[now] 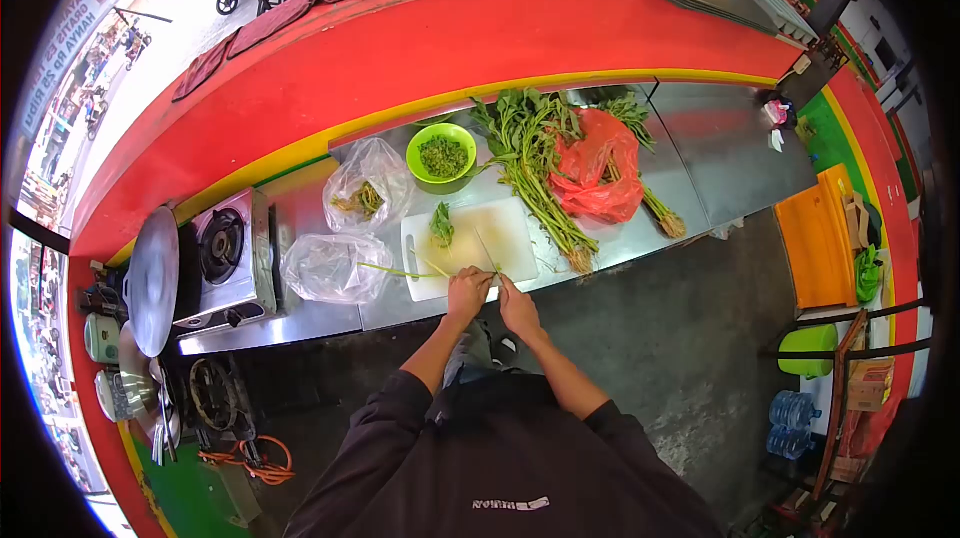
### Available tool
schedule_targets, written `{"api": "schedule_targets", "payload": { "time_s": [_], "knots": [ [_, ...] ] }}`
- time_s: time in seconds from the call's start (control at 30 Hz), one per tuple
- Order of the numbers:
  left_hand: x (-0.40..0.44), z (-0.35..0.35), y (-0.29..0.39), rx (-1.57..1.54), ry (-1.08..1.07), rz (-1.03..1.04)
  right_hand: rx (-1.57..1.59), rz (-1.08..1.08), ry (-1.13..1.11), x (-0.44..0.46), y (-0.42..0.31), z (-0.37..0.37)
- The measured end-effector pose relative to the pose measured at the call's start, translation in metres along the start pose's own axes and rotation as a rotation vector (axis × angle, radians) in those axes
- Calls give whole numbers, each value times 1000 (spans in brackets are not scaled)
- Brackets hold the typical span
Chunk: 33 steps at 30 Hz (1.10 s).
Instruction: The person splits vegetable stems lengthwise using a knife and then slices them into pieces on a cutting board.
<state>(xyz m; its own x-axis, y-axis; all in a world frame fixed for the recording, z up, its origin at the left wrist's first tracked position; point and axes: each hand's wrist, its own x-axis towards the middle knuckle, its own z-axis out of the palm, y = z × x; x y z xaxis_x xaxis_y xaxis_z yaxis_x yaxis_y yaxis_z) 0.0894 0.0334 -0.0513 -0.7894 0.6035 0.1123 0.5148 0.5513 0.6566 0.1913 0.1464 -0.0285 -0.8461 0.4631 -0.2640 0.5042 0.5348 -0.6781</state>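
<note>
A white cutting board (515,228) lies on the steel counter. Over its front edge my left hand (468,293) is closed on thin green stems (388,270), which stick out to the left. Just right of it, my right hand (516,306) is wrapped round the handle of a knife (486,250), its blade pointing away over the board. Chopped leaves (441,226) lie at the board's upper left. Behind the board stands a green bowl (414,160) with chopped greens (442,156). Long leafy greens (540,200) lie to the right, beside a red plastic bag (600,168).
Two clear plastic bags (340,273) (372,166) lie left of the board, the rear bag holding some greens. A gas stove (228,253) and a large round metal lid (153,278) are farther left. A red wall (400,58) runs behind the counter.
</note>
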Motion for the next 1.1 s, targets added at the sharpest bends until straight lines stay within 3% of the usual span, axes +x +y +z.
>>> {"api": "schedule_targets", "payload": {
  "time_s": [1.1],
  "knots": [
    [-5,-4,0,47,57,27,-34,-25,58,-6,-1,13]
  ]
}}
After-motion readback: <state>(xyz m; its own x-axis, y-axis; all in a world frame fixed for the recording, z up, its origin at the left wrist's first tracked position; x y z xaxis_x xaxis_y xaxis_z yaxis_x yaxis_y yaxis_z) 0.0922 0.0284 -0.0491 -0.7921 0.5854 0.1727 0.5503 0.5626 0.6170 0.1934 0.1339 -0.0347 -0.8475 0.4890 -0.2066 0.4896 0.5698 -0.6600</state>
